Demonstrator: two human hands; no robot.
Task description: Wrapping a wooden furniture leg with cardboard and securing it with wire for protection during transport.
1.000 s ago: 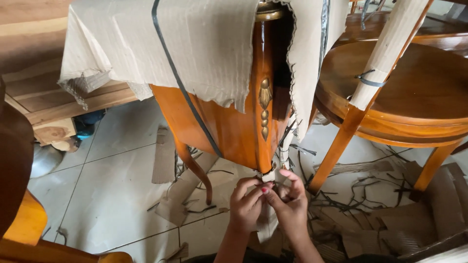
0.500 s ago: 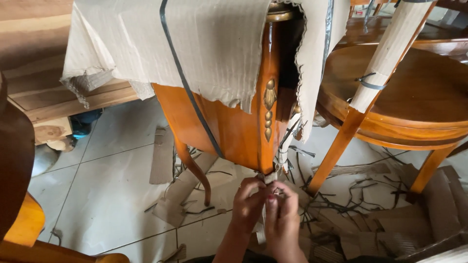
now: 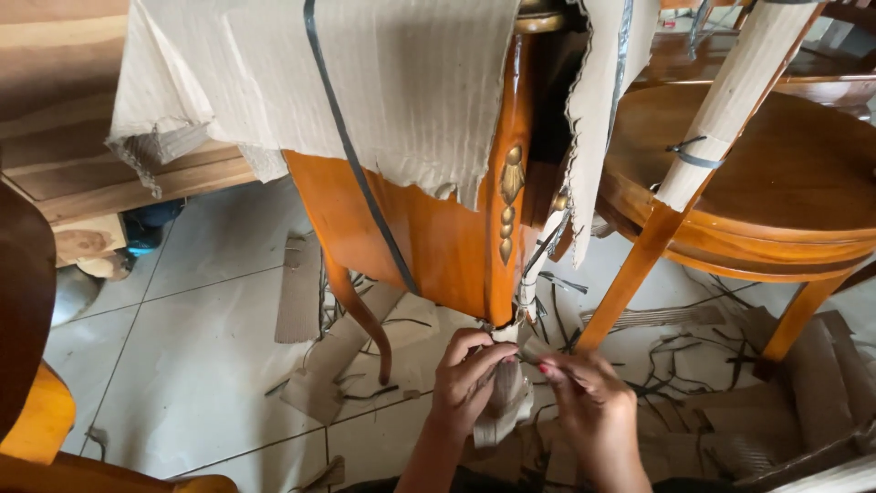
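A glossy orange-brown wooden cabinet (image 3: 438, 237) with brass ornaments stands on curved legs, its top wrapped in torn corrugated cardboard (image 3: 365, 82) bound by a dark strap (image 3: 351, 155). My left hand (image 3: 465, 379) grips the cardboard wrapping (image 3: 505, 402) around the cabinet's front leg, just below the cabinet body. My right hand (image 3: 589, 406) is beside it to the right, fingers pinched on a thin strip at the wrapping. The leg itself is hidden under the wrapping and my hands.
A round wooden table (image 3: 776, 183) stands at the right, one leg wrapped in cardboard (image 3: 721, 100). Cardboard scraps (image 3: 301, 292) and cut dark straps (image 3: 666, 374) litter the tiled floor (image 3: 182, 365). Wooden boards (image 3: 82, 164) lie at the left; another wooden piece (image 3: 36, 420) is at bottom left.
My right hand has pulled away to the right from my left hand, drawing a strip from the leg wrapping. The view has shifted slightly.
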